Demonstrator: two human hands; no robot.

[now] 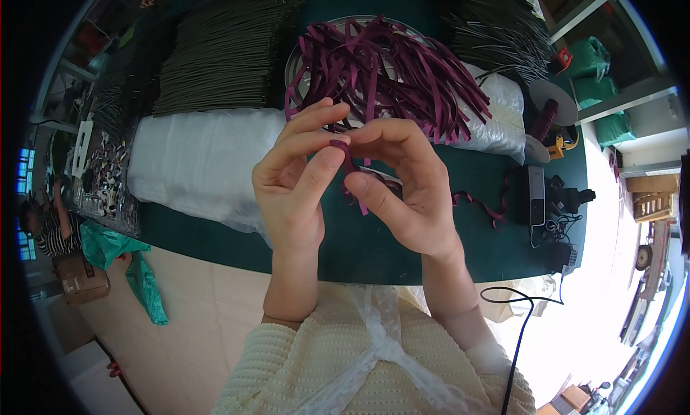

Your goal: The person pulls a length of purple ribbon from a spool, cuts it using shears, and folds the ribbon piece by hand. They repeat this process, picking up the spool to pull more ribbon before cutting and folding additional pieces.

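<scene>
A short piece of purple ribbon [341, 147] is held up in front of me, above the near part of the green table. My left hand [296, 181] pinches its upper end between thumb and forefinger, with the other fingers raised. Curled around the other side, my right hand [411, 178] has its forefinger tip at the ribbon's top and its thumb against the hanging part. A purple end [363, 208] shows below, between the hands. Part of the ribbon is hidden by my fingers.
Purple ribbon strips [374, 70] heap over a round tray beyond my hands. Bundles of dark wire-like stems [219, 52] and transparent plastic packs [205, 160] flank it. A ribbon spool [548, 120], black box [532, 195] and cable lie right. Another person [61, 224] is far left.
</scene>
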